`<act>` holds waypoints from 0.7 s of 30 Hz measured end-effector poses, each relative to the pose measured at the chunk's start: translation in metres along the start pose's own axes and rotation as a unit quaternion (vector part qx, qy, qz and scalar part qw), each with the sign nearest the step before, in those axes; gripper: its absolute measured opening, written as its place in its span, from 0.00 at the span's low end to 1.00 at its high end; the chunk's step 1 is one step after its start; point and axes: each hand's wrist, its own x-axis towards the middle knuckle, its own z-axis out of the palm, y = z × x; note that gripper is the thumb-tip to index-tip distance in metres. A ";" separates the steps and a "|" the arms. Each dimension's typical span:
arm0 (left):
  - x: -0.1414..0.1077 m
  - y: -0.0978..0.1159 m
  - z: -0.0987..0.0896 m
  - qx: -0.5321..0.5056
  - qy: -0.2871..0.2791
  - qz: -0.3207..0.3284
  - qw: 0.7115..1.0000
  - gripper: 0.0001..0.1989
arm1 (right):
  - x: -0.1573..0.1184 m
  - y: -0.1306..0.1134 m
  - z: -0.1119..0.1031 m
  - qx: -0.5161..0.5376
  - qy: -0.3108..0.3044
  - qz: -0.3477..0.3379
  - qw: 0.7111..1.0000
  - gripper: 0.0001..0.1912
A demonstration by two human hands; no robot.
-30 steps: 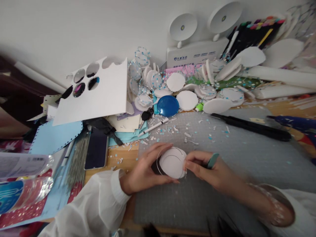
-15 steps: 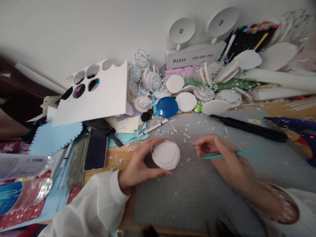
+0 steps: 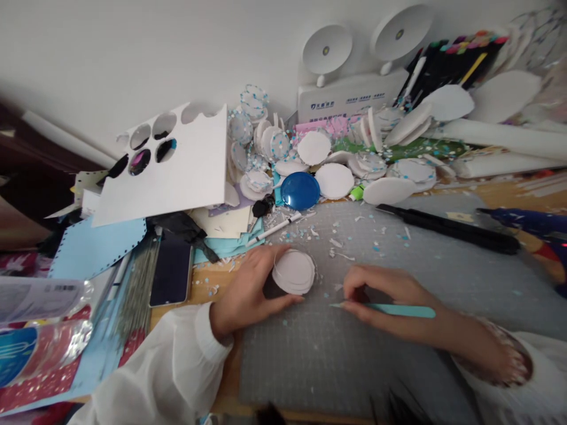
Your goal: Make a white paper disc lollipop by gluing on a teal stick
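Right hand (image 3: 390, 286) shifted, pinching teal tool (image 3: 401, 310) | left hand (image 3: 248, 289) spread around white disc (image 3: 293, 271)

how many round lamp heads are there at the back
2: one lamp head above the left part of the white box, the other lamp head above its right part, higher in the picture. Neither is hidden.

Wooden table (image 3: 234, 361) under a grey cutting mat (image 3: 305, 360), phone (image 3: 170, 274) and small scraps (image 3: 213, 290).
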 end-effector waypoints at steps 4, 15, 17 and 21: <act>0.000 -0.001 0.001 0.036 -0.005 0.010 0.999 0.40 | 0.001 0.003 -0.001 -0.040 0.013 -0.017 0.999 0.09; -0.003 -0.001 0.005 0.014 0.017 0.005 1.000 0.42 | 0.001 0.007 -0.011 -0.023 -0.052 0.001 0.998 0.07; -0.003 -0.001 0.007 0.006 0.022 0.001 1.000 0.42 | 0.000 0.009 -0.007 -0.040 -0.033 -0.019 0.998 0.08; -0.003 -0.001 0.011 -0.025 0.031 0.000 0.999 0.45 | 0.000 0.012 -0.001 -0.089 -0.026 -0.078 0.993 0.07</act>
